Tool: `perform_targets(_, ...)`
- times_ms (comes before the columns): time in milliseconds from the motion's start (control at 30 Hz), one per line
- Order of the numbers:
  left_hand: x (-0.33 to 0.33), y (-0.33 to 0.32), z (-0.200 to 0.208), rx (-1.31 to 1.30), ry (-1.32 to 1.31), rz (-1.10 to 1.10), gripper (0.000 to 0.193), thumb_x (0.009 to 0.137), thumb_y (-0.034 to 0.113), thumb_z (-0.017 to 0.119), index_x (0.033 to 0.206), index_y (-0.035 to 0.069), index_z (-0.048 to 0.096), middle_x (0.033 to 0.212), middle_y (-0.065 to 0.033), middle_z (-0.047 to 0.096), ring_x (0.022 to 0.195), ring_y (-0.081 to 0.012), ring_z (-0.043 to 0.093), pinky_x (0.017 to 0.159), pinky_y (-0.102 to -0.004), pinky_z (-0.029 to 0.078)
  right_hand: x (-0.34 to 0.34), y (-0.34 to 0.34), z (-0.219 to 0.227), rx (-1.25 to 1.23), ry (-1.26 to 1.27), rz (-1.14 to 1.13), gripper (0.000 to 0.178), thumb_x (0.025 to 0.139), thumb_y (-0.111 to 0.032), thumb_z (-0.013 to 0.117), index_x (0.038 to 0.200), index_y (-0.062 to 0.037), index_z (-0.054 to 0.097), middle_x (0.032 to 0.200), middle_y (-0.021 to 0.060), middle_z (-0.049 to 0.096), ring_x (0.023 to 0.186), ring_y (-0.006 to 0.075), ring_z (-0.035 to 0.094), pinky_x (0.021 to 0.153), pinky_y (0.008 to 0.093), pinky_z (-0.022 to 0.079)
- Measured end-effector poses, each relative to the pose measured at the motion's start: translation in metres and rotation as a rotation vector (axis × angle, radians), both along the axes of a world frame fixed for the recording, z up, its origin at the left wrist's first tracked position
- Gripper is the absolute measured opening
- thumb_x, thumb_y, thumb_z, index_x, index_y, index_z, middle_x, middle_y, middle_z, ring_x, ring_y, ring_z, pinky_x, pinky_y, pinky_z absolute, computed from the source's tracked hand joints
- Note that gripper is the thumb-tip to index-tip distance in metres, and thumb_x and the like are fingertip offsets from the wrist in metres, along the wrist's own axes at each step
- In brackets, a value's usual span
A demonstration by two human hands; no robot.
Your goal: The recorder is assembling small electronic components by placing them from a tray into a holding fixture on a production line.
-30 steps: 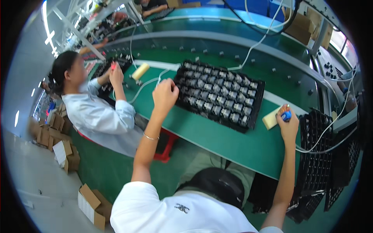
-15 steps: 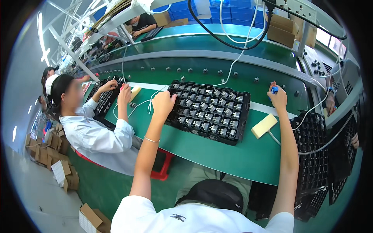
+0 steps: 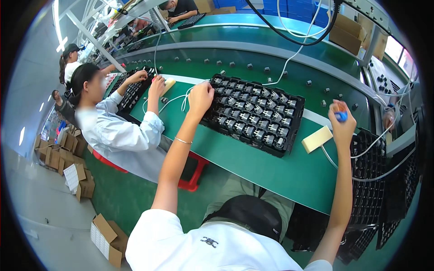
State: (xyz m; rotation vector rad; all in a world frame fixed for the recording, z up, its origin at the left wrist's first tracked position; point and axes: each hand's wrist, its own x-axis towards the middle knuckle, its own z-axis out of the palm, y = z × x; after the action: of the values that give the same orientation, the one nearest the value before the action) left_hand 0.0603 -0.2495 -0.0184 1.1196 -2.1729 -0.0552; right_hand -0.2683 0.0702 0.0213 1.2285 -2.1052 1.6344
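Observation:
A black compartment tray [image 3: 296, 128] lies on the green bench, filled with rows of small grey-and-white parts with metal prongs [image 3: 254, 119]. My left hand [image 3: 201, 98] is closed at the tray's left edge, near its far corner. Whatever its fingers hold is hidden. To the right of the tray, my right hand [image 3: 343, 124] is raised above the bench, closed around a small blue object [image 3: 341, 116]. Motion blurs that object, so its kind does not show. A pale yellow block [image 3: 317, 139] with a white cable sits between the tray and my right forearm.
Small parts [image 3: 266, 69] stand spaced along a green conveyor strip [image 3: 217, 70] beyond the bench. A co-worker [image 3: 122, 122] sits at my left with another black tray. More black trays [image 3: 368, 189] are stacked at the right. White cables [image 3: 289, 58] hang across the far side.
My right hand has drawn back from the conveyor side toward me, keeping the blue object. The left hand stays at the tray's edge. The whole view has shifted slightly.

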Motion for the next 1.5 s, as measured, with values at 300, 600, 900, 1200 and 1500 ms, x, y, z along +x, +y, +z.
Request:
perform_targets(300,0.005,-0.015,0.000,-0.058,-0.157,-0.163,0.016,0.082,0.020,0.061,0.084,0.008,0.072,0.086,-0.0150,0.069,0.082,-0.0339,0.066,0.074,-0.0452,0.053,0.021,0.063,-0.064,-0.202,-0.138,0.010,0.032,0.083,0.001,0.069,0.114,0.0072,0.064,0.102,0.0089,0.068,0.088,0.0113,0.063,0.081,0.0247,0.050)
perform_targets(600,-0.026,-0.021,0.011,0.133,-0.325,-0.046,0.042,0.080,0.046,0.069,0.080,0.005,0.072,0.081,-0.0164,0.069,0.076,-0.0334,0.068,0.066,-0.0448,0.053,0.026,0.066,-0.058,-0.071,0.005,0.024,0.033,0.083,0.002,0.069,0.115,0.0058,0.064,0.108,0.0092,0.068,0.093,0.0123,0.063,0.085,0.0255,0.049)
perform_targets(900,-0.040,0.008,0.024,-0.009,-0.019,-0.097,0.033,0.069,0.033,0.073,0.076,0.002,0.064,0.078,-0.0190,0.066,0.078,-0.0373,0.065,0.068,-0.0454,0.052,0.006,0.072,-0.091,-0.113,-0.113,0.094,0.032,0.088,0.001,0.066,0.119,0.0053,0.061,0.117,0.0098,0.065,0.101,0.0142,0.061,0.091,0.0280,0.047)
perform_targets(1200,-0.127,0.189,0.047,0.549,0.393,-1.095,0.025,0.077,0.019,0.074,0.094,0.000,0.069,0.071,-0.0089,0.064,0.066,-0.0150,0.062,0.062,-0.0303,0.050,0.007,0.081,-0.074,-0.419,-0.756,0.381,0.035,0.101,-0.029,0.051,0.125,-0.0028,0.052,0.109,0.0065,0.058,0.099,0.0138,0.057,0.088,0.0275,0.046)
perform_targets(1500,-0.158,0.257,0.054,0.780,0.441,-1.100,0.021,0.075,0.008,0.078,0.083,-0.004,0.062,0.063,-0.0051,0.060,0.057,-0.0073,0.057,0.052,-0.0230,0.044,0.031,0.076,-0.057,-0.410,-0.863,0.371,0.037,0.097,-0.033,0.058,0.122,-0.0057,0.054,0.105,0.0027,0.061,0.082,0.0093,0.061,0.055,0.0219,0.049)
